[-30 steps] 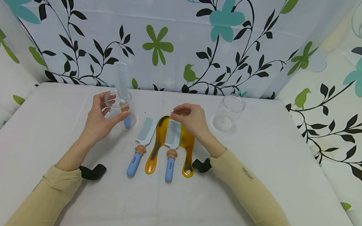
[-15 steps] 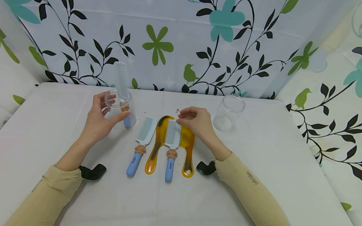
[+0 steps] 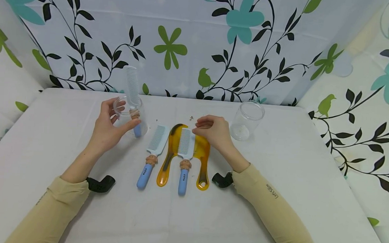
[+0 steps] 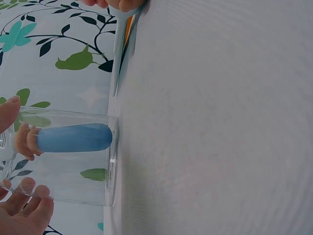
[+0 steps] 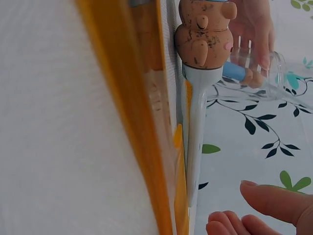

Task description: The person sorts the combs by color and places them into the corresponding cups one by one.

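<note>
The head view looks forward and down from 6 o'clock over the desk [image 3: 175, 224]; both wrist views sit close and sideways, sharing the held jar [image 4: 68, 169]: left at 8 o'clock, right at 2.

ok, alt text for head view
A person's left hand grips a clear jar with a blue-handled comb leaning in it; the right hand is near the head of a second comb on a white table. That comb's handle lies between two amber handles, with a third comb further left and another clear jar right.
</note>
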The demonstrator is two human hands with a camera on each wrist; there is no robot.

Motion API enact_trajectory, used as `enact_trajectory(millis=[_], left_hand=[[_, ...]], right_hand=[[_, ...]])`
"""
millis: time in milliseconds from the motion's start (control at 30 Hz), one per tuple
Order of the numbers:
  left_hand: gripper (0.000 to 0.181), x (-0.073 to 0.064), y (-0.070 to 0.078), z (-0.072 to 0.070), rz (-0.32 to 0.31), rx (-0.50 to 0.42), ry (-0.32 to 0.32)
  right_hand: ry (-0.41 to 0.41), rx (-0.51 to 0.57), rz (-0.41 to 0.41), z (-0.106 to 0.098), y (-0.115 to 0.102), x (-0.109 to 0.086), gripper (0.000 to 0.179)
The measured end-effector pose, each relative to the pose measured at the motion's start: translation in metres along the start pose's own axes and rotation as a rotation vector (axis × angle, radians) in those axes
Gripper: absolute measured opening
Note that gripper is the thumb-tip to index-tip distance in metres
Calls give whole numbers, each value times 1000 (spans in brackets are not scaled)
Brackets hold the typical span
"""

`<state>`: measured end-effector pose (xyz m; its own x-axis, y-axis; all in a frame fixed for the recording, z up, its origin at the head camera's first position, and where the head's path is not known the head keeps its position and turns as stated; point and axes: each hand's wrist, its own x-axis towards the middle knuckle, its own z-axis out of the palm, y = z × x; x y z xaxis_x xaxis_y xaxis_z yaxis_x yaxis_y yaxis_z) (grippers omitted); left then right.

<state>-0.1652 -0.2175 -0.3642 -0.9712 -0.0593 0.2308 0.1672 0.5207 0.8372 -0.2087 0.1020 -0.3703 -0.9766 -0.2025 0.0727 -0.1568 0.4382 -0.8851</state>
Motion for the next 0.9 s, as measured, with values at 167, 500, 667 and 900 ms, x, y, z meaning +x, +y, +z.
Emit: enact_trajectory(millis=[167,500,667,900], left_hand=[[85,0,1,0,2,1,-1],[85,1,0,0,-2,-6,-2],[85,1,0,0,1,-1,0],[85,0,0,0,-3,0,1]], right_hand=[[2,-27,-5,0,4,1,32],[-2,-125,30,5,5,-1,34],[0,-144,23,7,7,-2,34],[2,-162,1,9,6,-4,34]])
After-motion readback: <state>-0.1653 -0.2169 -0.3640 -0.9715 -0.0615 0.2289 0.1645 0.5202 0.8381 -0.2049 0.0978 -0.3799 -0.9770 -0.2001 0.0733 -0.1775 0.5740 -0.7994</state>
